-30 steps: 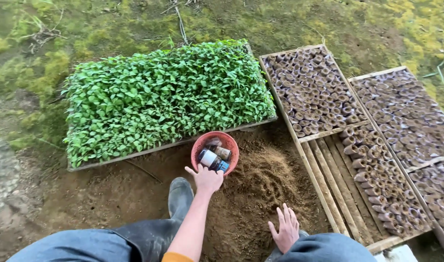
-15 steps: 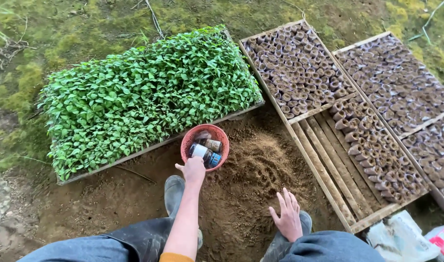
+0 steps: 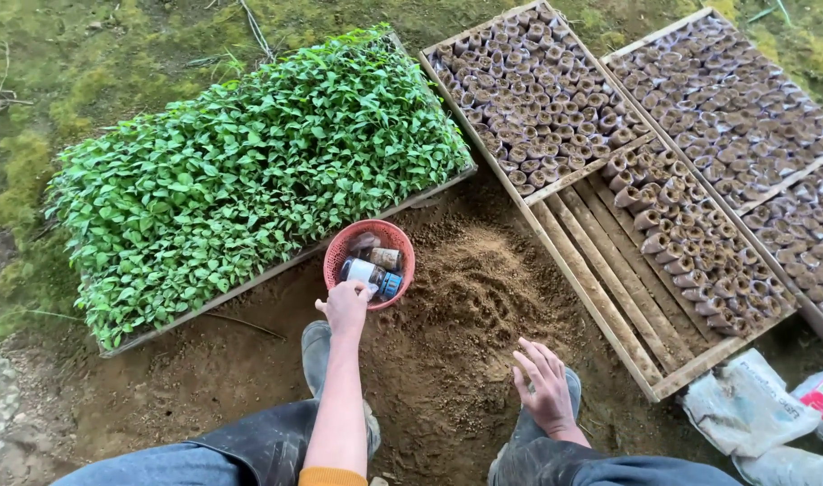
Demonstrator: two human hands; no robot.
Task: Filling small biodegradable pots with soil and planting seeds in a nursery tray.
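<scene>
A small red basket (image 3: 370, 261) sits on the bare soil just in front of the near edge of a wooden tray of green seedlings (image 3: 249, 171), and it holds a few small bottles (image 3: 373, 270), one with a white label and a blue cap. The left hand (image 3: 346, 306) reaches out to the basket's near rim, fingers curled down over the edge close to the bottles; whether it grips the rim or a bottle cannot be told from here. The right hand (image 3: 548, 387) rests open on the right knee, fingers spread, holding nothing, well apart from the left. Between the two hands and to the right of the basket lies a low heap of loose brown soil (image 3: 483, 288). A rubber boot (image 3: 317, 346) shows beside the left forearm. Further right, a slatted wooden tray (image 3: 600, 288) is partly filled with small soil-filled pots (image 3: 699, 243), its near-left slats bare. More trays of the same pots lie beyond it, far and right. At the near right corner lie crumpled plastic bags (image 3: 753, 414). Mossy ground (image 3: 96, 63) spreads behind the seedlings.
</scene>
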